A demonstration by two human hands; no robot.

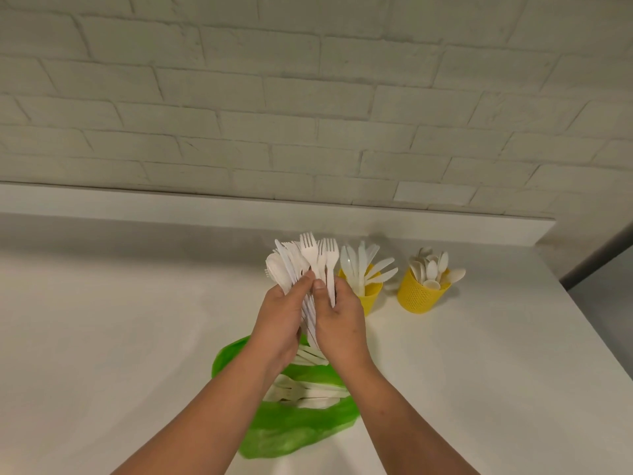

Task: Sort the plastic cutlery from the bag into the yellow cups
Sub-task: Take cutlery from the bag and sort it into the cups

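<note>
As far as I can tell, the counter (137, 337) job's about halfway. Green bag (291, 430) at the near edge still has white pieces inside. Just above it, left hand (279, 318) and right hand (339, 320) both have fingers (320, 289) curled round a fanned cutlery bundle (308, 258), mostly forks. Far right, the knife cup (371, 293) and spoon cup (419, 296) look well stocked; can't see a fork cup.

Bundle (301, 265) of white cutlery, mostly forks, fanned upright with tines up, gripped between left hand (281, 320) and right hand (339, 320). Green bag (294, 430) lies open under the wrists, more white cutlery (301, 392) inside. Two yellow perforated cups stand upright: knife cup (371, 298) just right of the right hand, partly behind it; spoon cup (419, 298) further right.
</note>
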